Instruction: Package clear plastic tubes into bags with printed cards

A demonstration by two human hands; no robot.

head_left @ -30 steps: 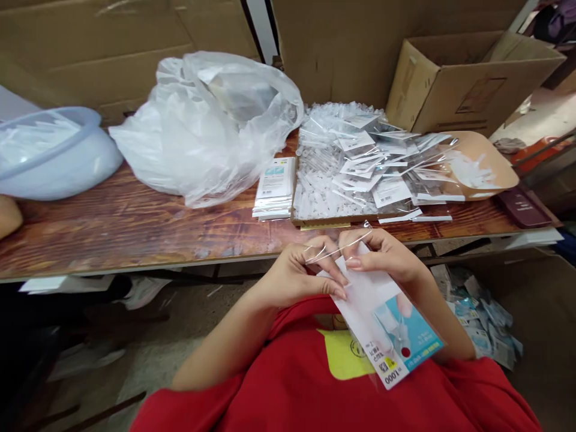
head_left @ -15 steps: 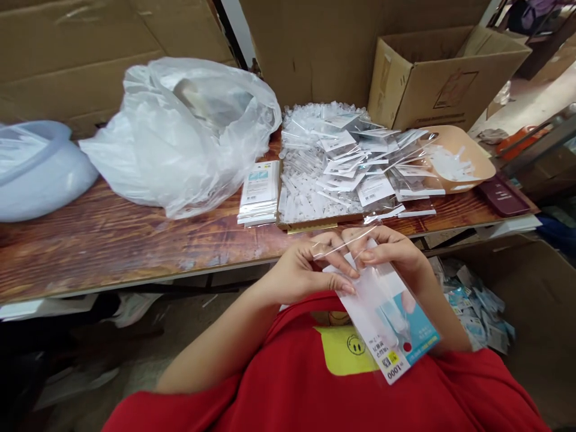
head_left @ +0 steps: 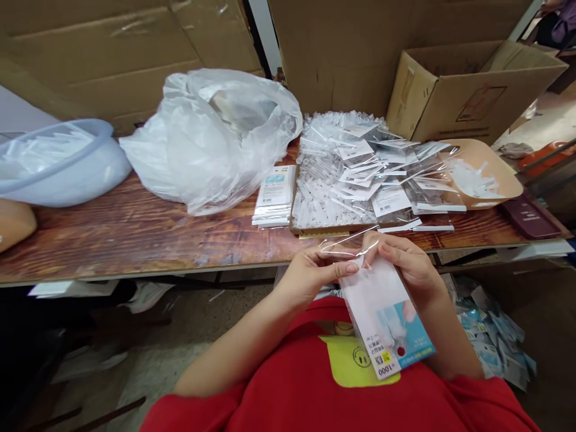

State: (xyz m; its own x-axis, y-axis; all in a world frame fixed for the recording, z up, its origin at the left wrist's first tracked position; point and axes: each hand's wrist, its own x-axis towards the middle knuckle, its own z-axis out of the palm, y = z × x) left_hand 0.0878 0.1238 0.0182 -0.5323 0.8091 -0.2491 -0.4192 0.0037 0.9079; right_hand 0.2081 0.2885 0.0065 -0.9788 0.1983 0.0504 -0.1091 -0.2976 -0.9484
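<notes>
A clear plastic packet with a white and blue printed card (head_left: 382, 318) hangs tilted between my hands, over the front of a red shirt. My left hand (head_left: 315, 270) pinches its upper left corner, thumb across the card. At the upper right edge, my right hand (head_left: 405, 258) is closed on the packet, with its fingers bent at the open end. Just beyond, on the table, lies a shallow box of small clear plastic tubes (head_left: 319, 204). Several packets with white cards (head_left: 389, 201) are heaped on the tubes. A neat stack of card packets (head_left: 275, 195) sits left of that box.
On the wooden table (head_left: 148, 234) stand a white plastic bag (head_left: 202, 150), a blue basin (head_left: 103, 168) of white pieces and a peach tray (head_left: 504, 174). An open carton (head_left: 477, 102) is behind. Below right, a box holds finished-looking packets (head_left: 504, 342).
The view has shifted left, bringing more of the blue basin in. My left fingers have moved from the card's face to behind the packet, while my right fingers bend over its top edge.
</notes>
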